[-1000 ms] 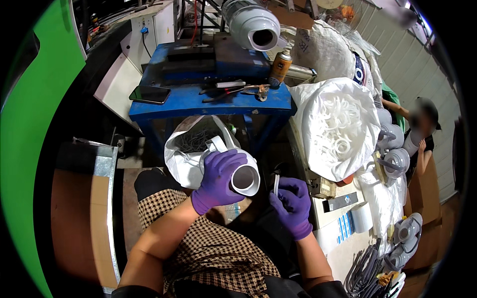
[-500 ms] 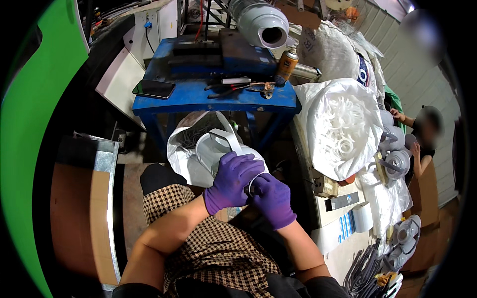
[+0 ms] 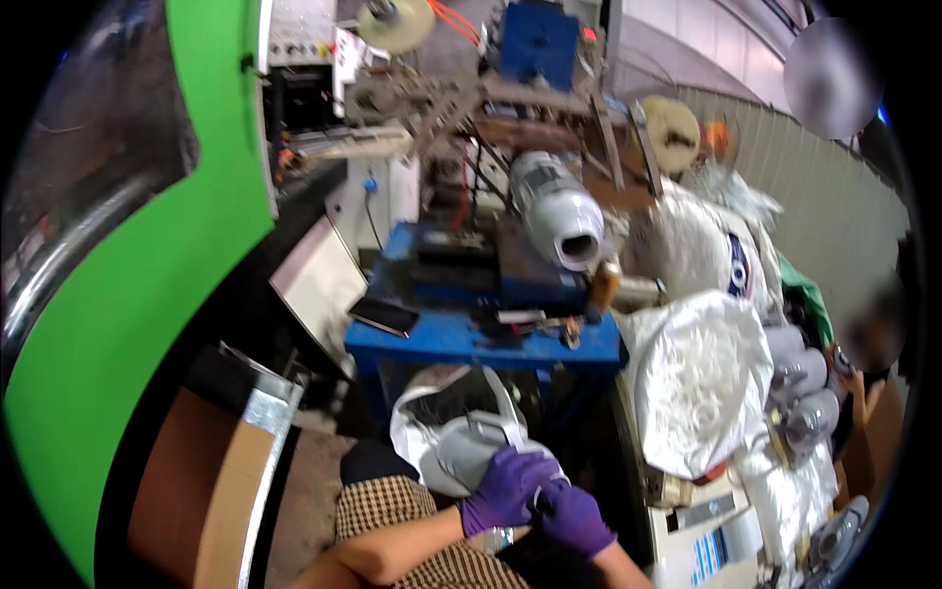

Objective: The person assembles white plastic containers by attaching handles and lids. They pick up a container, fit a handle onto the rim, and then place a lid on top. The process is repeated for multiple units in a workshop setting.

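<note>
Item 1: left hand (image 3: 505,488), purple glove, fingers curled round white round plastic part (image 3: 535,481); forearm bare, enters from lower edge over checked brown-and-cream trousers (image 3: 392,506).
Item 2: right hand (image 3: 574,517), purple glove, closed in against same part from the right, hands touching; exact grip of right can't be told.
Item 3: open white plastic sack (image 3: 422,432), just behind hands, w/ grey-white rounded moulded parts (image 3: 461,456) inside.
Item 4: blue metal worktop (image 3: 471,339) beyond sack; carries dark flat phone-like slab (image 3: 385,314), small tools.
Item 5: large clear-white bag of parts (image 3: 697,378), right of worktop.
Item 6: green machine panel (image 3: 147,275), far left.
Item 7: white cylindrical motor housing (image 3: 559,211), farthest, above worktop.
</note>
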Tool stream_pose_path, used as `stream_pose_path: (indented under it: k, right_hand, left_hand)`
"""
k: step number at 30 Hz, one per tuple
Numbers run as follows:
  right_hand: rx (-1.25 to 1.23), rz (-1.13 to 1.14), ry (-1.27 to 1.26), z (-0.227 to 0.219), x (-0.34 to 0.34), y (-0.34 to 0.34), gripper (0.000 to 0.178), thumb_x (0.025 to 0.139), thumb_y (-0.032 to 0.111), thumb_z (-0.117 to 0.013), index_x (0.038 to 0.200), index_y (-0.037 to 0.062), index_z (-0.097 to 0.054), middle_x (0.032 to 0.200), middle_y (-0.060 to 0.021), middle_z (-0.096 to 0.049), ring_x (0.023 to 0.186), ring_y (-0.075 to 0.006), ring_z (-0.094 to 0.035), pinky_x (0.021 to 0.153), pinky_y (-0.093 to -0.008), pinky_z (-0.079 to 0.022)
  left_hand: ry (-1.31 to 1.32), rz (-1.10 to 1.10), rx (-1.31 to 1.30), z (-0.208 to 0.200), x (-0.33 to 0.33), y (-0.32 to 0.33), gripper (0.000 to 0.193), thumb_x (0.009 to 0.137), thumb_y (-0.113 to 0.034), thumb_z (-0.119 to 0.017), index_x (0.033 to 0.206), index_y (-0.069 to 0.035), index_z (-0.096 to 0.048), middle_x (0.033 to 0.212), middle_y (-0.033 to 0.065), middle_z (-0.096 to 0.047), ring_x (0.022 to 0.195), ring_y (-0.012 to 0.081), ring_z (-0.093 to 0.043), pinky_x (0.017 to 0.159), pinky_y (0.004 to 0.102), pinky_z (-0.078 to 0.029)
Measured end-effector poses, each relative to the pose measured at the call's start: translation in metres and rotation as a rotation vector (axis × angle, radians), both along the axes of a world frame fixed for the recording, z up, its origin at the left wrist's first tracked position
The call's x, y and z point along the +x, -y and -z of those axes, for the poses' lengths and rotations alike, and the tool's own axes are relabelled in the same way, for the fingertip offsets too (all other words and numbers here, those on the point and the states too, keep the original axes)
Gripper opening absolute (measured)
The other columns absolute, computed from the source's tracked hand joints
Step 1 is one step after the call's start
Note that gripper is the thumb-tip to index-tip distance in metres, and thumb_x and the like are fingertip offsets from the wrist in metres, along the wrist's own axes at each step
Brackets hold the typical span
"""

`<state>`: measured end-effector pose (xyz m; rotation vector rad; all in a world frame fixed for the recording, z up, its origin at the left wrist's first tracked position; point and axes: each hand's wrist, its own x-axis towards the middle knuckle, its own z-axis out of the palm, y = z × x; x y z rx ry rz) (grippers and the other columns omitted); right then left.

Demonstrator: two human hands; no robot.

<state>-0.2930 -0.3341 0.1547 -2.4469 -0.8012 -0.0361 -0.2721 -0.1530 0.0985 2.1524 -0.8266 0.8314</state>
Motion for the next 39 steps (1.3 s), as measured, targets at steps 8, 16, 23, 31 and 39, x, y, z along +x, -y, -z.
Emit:
stream_pose_path:
  k: [8, 16, 23, 31, 39]
  right_hand:
    - [0.539, -0.024, 0.09, 0.005, -0.045, 0.005, 0.043, 0.081, 0.003, -0.064, 0.125, 0.0058, -0.066, 0.114, -0.0171, -0.07, 0.107, -0.0372, -0.067, 0.095, -0.0419, -0.054]
    - [0.407, 0.114, 0.263, 0.013, -0.134, 0.095, 0.027, 0.084, 0.006, -0.069, 0.11, 0.0071, -0.075, 0.114, -0.0165, -0.072, 0.11, -0.0365, -0.067, 0.097, -0.0435, -0.054]
    - [0.208, 0.255, 0.294, 0.023, -0.163, 0.165, 0.037, 0.081, 0.003, -0.073, 0.118, 0.0119, -0.07, 0.112, -0.0117, -0.072, 0.103, -0.0339, -0.07, 0.088, -0.0438, -0.057]
    - [0.186, 1.056, 0.479, 0.001, -0.21, 0.265, 0.021, 0.081, 0.008, -0.079, 0.102, 0.0085, -0.076, 0.104, -0.013, -0.072, 0.097, -0.0301, -0.07, 0.085, -0.0396, -0.056]
    - [0.024, 1.31, 0.2, 0.064, -0.2, 0.29, 0.024, 0.076, 0.027, -0.081, 0.094, 0.0111, -0.077, 0.097, -0.0101, -0.071, 0.093, -0.0319, -0.065, 0.084, -0.0423, -0.053]
  left_hand:
    - [-0.029, -0.032, -0.004, -0.013, 0.003, -0.01, 0.064, 0.065, -0.036, -0.085, 0.122, -0.013, -0.069, 0.124, 0.0092, -0.07, 0.118, 0.028, -0.065, 0.101, 0.045, -0.044]
    - [-0.096, 0.025, -0.466, -0.09, -0.007, -0.045, 0.076, 0.059, -0.037, -0.098, 0.119, -0.003, -0.069, 0.118, 0.0141, -0.072, 0.117, 0.0324, -0.066, 0.104, 0.045, -0.05]
    - [0.587, 0.507, 0.48, -0.083, -0.03, 0.021, 0.032, 0.096, -0.03, -0.066, 0.128, -0.029, -0.068, 0.139, -0.012, -0.063, 0.128, 0.0162, -0.057, 0.121, 0.0452, -0.031]
    - [0.465, 0.58, 0.574, -0.025, 0.014, 0.054, 0.044, 0.075, -0.027, -0.084, 0.116, -0.035, -0.069, 0.119, -0.0063, -0.061, 0.122, 0.0223, -0.051, 0.11, 0.0533, -0.036]
    - [0.385, 0.53, 0.409, -0.032, 0.011, 0.061, 0.043, 0.076, -0.021, -0.086, 0.112, -0.036, -0.067, 0.122, -0.0043, -0.06, 0.124, 0.0258, -0.051, 0.109, 0.0595, -0.037]
